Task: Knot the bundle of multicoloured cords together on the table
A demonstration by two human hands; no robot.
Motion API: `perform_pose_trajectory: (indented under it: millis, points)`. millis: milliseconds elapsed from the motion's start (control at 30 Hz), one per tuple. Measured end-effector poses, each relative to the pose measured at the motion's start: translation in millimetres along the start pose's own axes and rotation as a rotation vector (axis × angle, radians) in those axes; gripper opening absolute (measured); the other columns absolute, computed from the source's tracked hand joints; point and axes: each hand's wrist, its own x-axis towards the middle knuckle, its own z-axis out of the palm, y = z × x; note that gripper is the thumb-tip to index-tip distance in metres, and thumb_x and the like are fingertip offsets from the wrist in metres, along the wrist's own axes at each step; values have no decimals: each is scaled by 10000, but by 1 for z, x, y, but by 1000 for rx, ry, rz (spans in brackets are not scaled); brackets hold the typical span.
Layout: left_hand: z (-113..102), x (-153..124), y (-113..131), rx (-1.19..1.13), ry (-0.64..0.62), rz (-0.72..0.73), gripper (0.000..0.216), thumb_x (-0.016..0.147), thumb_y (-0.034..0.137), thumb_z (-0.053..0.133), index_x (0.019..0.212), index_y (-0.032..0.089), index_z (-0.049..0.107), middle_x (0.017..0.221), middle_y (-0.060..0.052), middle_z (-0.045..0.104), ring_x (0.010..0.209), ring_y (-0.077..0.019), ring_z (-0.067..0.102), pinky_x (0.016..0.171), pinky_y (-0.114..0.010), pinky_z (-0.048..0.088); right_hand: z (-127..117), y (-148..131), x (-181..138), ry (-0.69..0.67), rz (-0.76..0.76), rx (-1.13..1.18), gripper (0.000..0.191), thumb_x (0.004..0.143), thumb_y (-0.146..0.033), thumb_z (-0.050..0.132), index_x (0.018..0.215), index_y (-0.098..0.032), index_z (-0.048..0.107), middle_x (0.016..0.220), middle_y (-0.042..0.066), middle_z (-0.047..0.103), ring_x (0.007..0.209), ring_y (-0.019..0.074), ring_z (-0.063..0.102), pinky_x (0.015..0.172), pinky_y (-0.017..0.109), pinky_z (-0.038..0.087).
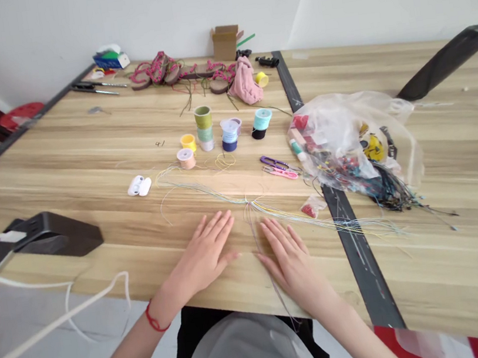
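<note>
My left hand (202,249) lies flat and palm-down on the light wooden table (85,159), its fingers spread and holding nothing. My right hand (288,261) rests flat near the table's front edge, its fingers also apart. A bundle of thin multicoloured threads (249,204) is gathered just beyond and between my hands. Its long strands fan out left and right, and a few hang past my right thumb over the edge. Several thread spools (204,127) stand farther back.
Small purple and pink scissors (277,166) lie right of the threads, next to a bulging clear plastic bag (349,140) of beads and cords. A white earbud case (139,186) sits left. A black power adapter (38,240) with white cable rests at the left edge. Braided pink sandals (157,72) lie behind.
</note>
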Motion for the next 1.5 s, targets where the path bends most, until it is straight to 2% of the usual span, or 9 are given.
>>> perform_pose_trajectory:
  millis: [100, 333, 433, 567, 700, 900, 1100, 1333, 1500]
  points:
    - [2, 10, 5, -21, -37, 56, 644, 1027, 537, 306, 1558, 180, 225, 1604, -100, 294, 1502, -231, 233, 1229, -463, 192, 5, -2, 9, -19, -34, 0, 647, 1030, -385, 365, 1578, -127, 137, 1515, 166, 449, 1413, 268, 418, 1136, 514, 367]
    - [-1, 13, -9, 32, -24, -17, 673, 1020, 568, 268, 1537, 136, 266, 1606, -124, 275, 1502, -244, 232, 1225, -488, 184, 4, 12, 9, -1, 8, -55, 615, 1024, -380, 373, 1548, -94, 226, 1480, 192, 486, 1385, 301, 452, 1115, 543, 387]
    - [-6, 17, -5, 24, -46, 33, 651, 1028, 548, 270, 1526, 128, 290, 1615, -108, 255, 1508, -234, 211, 1231, -465, 183, 3, 11, 13, -14, -54, -27, 592, 1019, -324, 393, 1544, -98, 238, 1494, 177, 474, 1398, 270, 437, 1136, 502, 385]
    - [-4, 27, 2, -6, -79, 93, 632, 1027, 532, 315, 1525, 143, 297, 1595, -105, 314, 1493, -227, 258, 1229, -446, 196, 9, 11, 24, -25, -97, -14, 563, 1005, -270, 420, 1525, -93, 294, 1480, 177, 493, 1380, 271, 461, 1126, 489, 403]
    - [4, 31, 0, -6, -67, 97, 628, 1024, 530, 333, 1528, 158, 292, 1588, -114, 327, 1488, -236, 274, 1225, -460, 190, 14, 14, 27, -20, -81, -5, 561, 1008, -335, 428, 1509, -99, 336, 1459, 185, 515, 1364, 278, 480, 1104, 492, 421]
    - [7, 29, 0, 21, -51, 105, 610, 1030, 516, 324, 1530, 170, 295, 1599, -121, 299, 1498, -248, 243, 1225, -504, 156, 12, 11, 23, -29, -61, -2, 629, 1006, -471, 387, 1510, -99, 334, 1500, 197, 461, 1406, 270, 422, 1127, 515, 378]
    - [7, 28, -3, 66, -34, 78, 614, 1018, 525, 346, 1489, 132, 377, 1579, -147, 337, 1479, -288, 284, 1200, -547, 214, 8, 8, 21, -56, -10, -4, 675, 990, -525, 393, 1500, -84, 353, 1509, 213, 441, 1416, 289, 403, 1136, 530, 359]
    - [3, 22, -9, 115, -7, 43, 576, 1015, 509, 378, 1445, 130, 443, 1564, -136, 372, 1454, -345, 319, 1178, -567, 261, 5, 8, 17, -36, 28, -23, 673, 986, -545, 396, 1476, -84, 387, 1511, 214, 436, 1404, 304, 419, 1139, 541, 351]
    - [1, 29, -3, 76, 6, 121, 560, 1024, 472, 385, 1442, 102, 427, 1546, -143, 402, 1461, -283, 326, 1214, -484, 243, 6, 5, 28, -48, -34, 20, 596, 1007, -460, 403, 1482, -101, 383, 1516, 192, 439, 1416, 282, 408, 1150, 502, 362]
